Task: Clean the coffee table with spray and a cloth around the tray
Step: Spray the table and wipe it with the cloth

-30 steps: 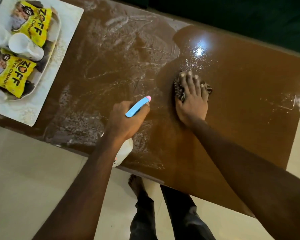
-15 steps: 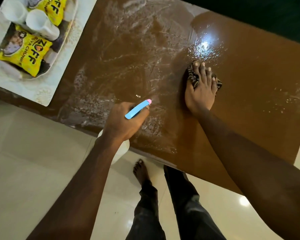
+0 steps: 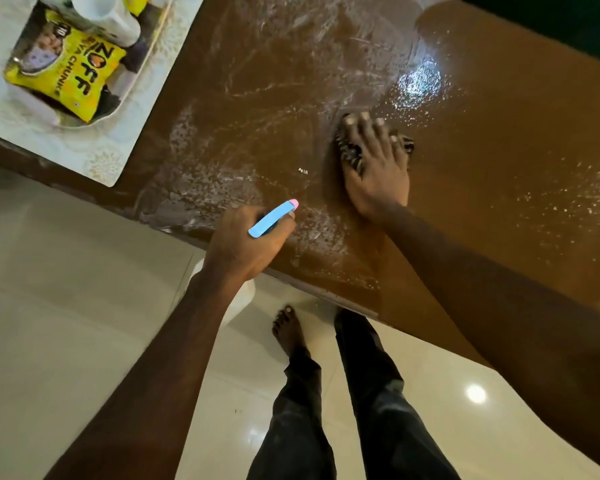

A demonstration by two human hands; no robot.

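- The tray (image 3: 123, 97) sits at the table's (image 3: 499, 168) far-left corner.
- The left hand (image 3: 243, 244) grips the spray bottle (image 3: 272, 218) over the near edge. Its blue head slants up-right, pink tip leading.
- The right hand (image 3: 378, 171) lies flat with its fingers straight, pressing the striped cloth (image 3: 352, 152) mid-table.

Yellow snack packet (image 3: 73, 77), white cups (image 3: 108, 13), tiled floor (image 3: 66, 271)

a home living room here: brown coffee table (image 3: 499, 202), glossy tiled floor (image 3: 66, 289), tray (image 3: 137, 83) of snacks (image 3: 66, 77), bare foot (image 3: 288, 332).
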